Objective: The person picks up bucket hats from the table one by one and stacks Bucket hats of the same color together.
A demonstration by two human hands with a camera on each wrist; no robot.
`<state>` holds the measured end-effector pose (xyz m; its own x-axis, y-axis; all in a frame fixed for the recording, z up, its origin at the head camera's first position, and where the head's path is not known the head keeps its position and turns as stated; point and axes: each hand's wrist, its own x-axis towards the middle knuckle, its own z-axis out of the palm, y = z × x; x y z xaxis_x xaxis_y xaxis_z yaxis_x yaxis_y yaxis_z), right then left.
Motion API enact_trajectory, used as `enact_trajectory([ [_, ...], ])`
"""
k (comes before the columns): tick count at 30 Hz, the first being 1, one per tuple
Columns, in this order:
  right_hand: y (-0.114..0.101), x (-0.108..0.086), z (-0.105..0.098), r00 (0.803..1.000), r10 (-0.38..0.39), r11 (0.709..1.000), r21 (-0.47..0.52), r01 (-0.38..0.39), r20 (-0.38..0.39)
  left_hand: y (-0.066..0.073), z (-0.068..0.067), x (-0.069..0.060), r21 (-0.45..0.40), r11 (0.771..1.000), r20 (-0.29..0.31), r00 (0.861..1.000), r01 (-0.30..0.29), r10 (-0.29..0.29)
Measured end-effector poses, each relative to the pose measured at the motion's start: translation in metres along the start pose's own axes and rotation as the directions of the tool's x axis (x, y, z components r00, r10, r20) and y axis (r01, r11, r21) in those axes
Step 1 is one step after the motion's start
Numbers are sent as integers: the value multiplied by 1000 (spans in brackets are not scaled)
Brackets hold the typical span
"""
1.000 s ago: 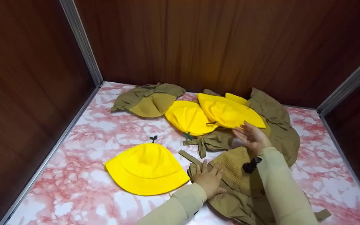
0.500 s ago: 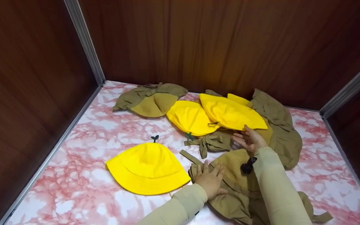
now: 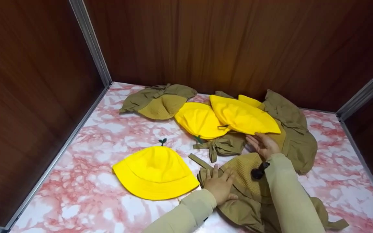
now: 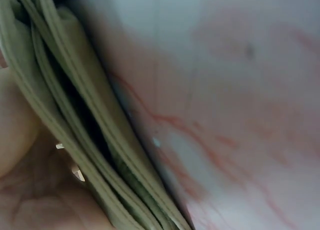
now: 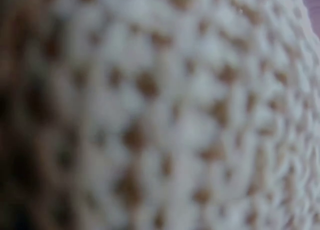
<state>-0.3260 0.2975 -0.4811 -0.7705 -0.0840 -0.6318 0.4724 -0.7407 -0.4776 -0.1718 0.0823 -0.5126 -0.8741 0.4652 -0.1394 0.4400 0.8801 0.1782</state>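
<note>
My left hand [image 3: 220,188] rests with spread fingers on a khaki hat [image 3: 246,168] with a woven crown and cloth brim. Its folded cloth edges [image 4: 95,109] lie against the palm [image 4: 50,205] in the left wrist view. Above that hat's crown, my right hand [image 3: 265,145] has its fingers extended near the lower brim of a yellow bucket hat [image 3: 243,116]; whether they touch is unclear. Blurred weave [image 5: 200,104] fills the right wrist view. Left of my left hand lies another yellow bucket hat [image 3: 155,171] with a green sprout [image 3: 163,141] on top.
Behind, another yellow hat [image 3: 201,119] overlaps several khaki hats, one at the back left [image 3: 162,106] and one at the right [image 3: 290,126]. A bowed khaki strap [image 3: 214,149] lies in front. Dark wood panels [image 3: 206,42] enclose the marbled tabletop [image 3: 76,181].
My right hand has dropped slightly from the yellow hat's brim and turned a little. My left hand stays on the khaki hat. The head view has shifted slightly.
</note>
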Motion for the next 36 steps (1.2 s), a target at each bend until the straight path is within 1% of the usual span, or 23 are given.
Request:
enact_trajectory([
  [4,3,-4,0,1000,-17,997,82,16,14,0,0,0,-4,1000,2,1000,2,-2],
  [8,5,-9,2,997,-42,995,90,36,58,0,-1,0,-9,1000,6,1000,2,-2],
  [10,6,-12,4,996,-35,995,94,27,88,1,-1,0,-10,1000,7,1000,2,-2],
  [13,7,-17,8,991,-19,997,73,9,133,1,-1,0,-12,1000,6,1000,2,-2],
  [15,8,-21,11,986,-13,999,33,7,169,1,-1,0,-11,1000,5,1000,4,-4],
  [17,9,-27,15,978,-23,999,-35,31,208,1,-1,0,-11,1000,4,1000,6,-6],
  [21,12,-41,18,962,-53,980,-169,101,268,2,1,2,2,1000,6,1000,3,-3],
  [23,13,-47,18,957,-67,974,-188,124,283,2,2,3,3,1000,9,1000,3,-3],
  [27,21,-60,19,950,-85,983,-128,128,302,2,2,3,-5,1000,13,1000,7,-7],
  [30,34,-66,18,946,-110,987,-80,141,305,2,2,2,-7,1000,11,1000,11,-11],
  [36,70,-72,9,947,-196,976,-43,214,256,0,2,2,-15,1000,-6,1000,16,-16],
])
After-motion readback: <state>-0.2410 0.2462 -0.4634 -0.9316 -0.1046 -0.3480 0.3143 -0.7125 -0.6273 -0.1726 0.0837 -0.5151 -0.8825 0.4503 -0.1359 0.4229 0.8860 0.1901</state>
